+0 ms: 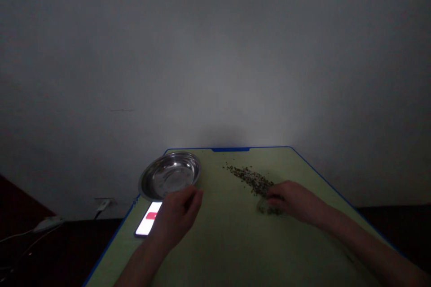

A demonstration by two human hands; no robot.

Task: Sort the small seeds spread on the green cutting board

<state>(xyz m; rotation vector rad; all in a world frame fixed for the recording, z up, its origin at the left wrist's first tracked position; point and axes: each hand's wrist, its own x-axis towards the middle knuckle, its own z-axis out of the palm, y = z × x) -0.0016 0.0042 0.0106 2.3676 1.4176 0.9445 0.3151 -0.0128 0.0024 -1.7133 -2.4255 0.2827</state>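
Green tabletop (215,246), dark grains (255,181) between the hands (180,208), nearest the right one (291,197)

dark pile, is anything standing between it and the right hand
Nothing visible: the right hand is at the near right end of the dark pile, though blur leaves unclear what lies right under its fingertips.
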